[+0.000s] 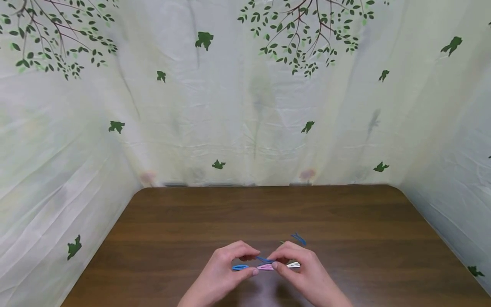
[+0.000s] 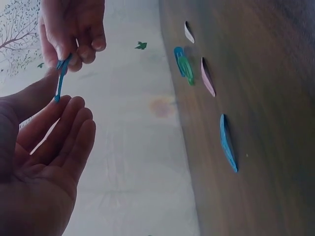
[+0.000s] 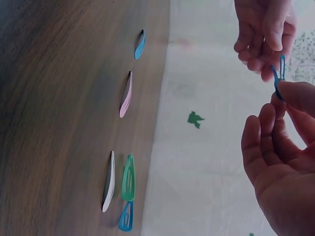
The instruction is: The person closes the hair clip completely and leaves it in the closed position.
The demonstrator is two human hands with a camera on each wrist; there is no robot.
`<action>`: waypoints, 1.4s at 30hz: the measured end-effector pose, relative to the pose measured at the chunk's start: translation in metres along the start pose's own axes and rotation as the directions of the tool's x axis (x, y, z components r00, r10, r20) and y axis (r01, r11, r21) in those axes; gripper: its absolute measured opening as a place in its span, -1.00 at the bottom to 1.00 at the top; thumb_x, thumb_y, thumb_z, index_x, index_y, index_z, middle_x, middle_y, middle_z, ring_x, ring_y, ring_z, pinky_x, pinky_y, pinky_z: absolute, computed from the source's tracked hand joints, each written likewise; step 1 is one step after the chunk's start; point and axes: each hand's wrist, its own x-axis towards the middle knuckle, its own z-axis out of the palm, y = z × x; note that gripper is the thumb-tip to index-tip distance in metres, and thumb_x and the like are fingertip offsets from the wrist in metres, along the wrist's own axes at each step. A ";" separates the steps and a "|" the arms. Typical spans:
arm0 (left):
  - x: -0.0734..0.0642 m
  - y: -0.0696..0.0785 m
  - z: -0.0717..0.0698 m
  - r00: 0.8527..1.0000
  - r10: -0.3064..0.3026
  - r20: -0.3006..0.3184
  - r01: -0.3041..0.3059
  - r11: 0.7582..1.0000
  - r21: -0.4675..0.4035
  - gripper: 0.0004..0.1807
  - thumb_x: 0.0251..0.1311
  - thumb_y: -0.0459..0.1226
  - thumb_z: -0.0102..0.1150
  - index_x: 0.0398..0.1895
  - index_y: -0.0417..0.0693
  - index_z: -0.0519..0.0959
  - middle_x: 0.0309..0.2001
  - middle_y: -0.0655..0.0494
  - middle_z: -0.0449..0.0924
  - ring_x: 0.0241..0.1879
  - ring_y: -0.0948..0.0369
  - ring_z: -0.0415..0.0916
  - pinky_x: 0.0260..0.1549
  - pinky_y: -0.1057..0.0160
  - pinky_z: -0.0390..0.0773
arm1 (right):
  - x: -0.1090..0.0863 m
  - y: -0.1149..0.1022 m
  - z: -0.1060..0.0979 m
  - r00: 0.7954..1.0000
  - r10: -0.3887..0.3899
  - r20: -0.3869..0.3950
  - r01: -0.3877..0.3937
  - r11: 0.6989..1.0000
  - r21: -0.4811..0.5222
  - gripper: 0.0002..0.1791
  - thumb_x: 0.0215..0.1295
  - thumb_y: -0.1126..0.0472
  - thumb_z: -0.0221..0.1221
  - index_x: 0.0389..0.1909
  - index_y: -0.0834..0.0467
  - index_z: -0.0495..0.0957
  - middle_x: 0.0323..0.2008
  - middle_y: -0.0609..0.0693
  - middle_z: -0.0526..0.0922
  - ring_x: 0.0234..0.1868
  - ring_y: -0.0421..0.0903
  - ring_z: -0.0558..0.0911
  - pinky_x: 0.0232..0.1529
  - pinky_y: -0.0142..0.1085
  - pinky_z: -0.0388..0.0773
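Between both hands, raised off the table, is a blue snap hair clip [image 1: 264, 259]. Its two parts stand apart in a V in the right wrist view. My right hand [image 1: 303, 262] pinches one end between thumb and forefinger. The left hand [image 1: 229, 263] has its forefinger right at the other end, its thumb apart from that finger and the rest loosely bent. Below, on the table, lie another blue clip [image 3: 140, 45], a pink clip [image 3: 126, 96] and a white clip [image 3: 109, 182]. In the head view the hands partly cover these.
Farther back on the brown wooden table [image 1: 184, 213], a green clip [image 3: 128, 178] and a blue clip [image 3: 126, 216] lie end to end. A pale curtain [image 1: 230, 106] with leaf prints hangs behind the table and along its sides.
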 end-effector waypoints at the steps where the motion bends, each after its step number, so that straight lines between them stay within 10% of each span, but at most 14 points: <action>1: 0.000 0.000 0.001 1.000 0.011 -0.003 -0.011 1.000 0.000 -0.69 0.10 -0.31 0.43 -0.07 0.11 0.66 -0.17 0.31 0.62 -0.19 0.31 0.58 -0.16 0.25 0.60 | 0.000 -0.001 0.001 1.000 0.010 0.003 -0.010 1.000 0.005 -0.84 0.32 0.24 0.27 -0.15 -0.08 0.67 -0.26 -0.24 0.63 -0.24 -0.24 0.61 -0.25 -0.30 0.61; 18: 0.000 0.000 0.005 0.992 0.109 -0.067 -0.110 0.994 -0.011 -0.78 0.13 -0.39 0.39 -0.15 0.01 0.69 -0.24 0.24 0.65 -0.27 0.30 0.61 -0.30 0.20 0.64 | 0.004 -0.007 0.007 0.980 -0.193 -0.054 0.190 0.980 -0.053 -0.69 0.21 0.46 0.29 -0.13 0.01 0.65 -0.26 -0.11 0.63 -0.26 -0.23 0.61 -0.25 -0.40 0.57; 31: -0.003 -0.001 0.005 0.995 -0.091 -0.038 0.083 0.980 -0.180 -0.92 0.11 -0.38 0.40 -0.35 -0.02 0.76 -0.37 0.22 0.69 -0.37 0.24 0.62 -0.41 0.26 0.61 | 0.000 0.001 0.011 0.988 -0.134 -0.081 0.142 0.986 0.089 -0.68 0.20 0.50 0.27 -0.11 0.07 0.67 -0.25 -0.02 0.67 -0.28 -0.15 0.61 -0.36 -0.30 0.60; 42: -0.001 0.006 0.003 0.987 -0.152 -0.054 0.147 0.986 -0.081 -0.90 0.14 -0.27 0.40 -0.43 0.20 0.71 -0.42 0.36 0.64 -0.39 0.32 0.59 -0.37 0.30 0.58 | -0.001 0.004 0.020 0.987 -0.080 -0.137 0.092 0.993 0.078 -0.75 0.19 0.42 0.32 -0.19 0.03 0.69 -0.33 -0.09 0.65 -0.32 -0.18 0.61 -0.37 -0.29 0.61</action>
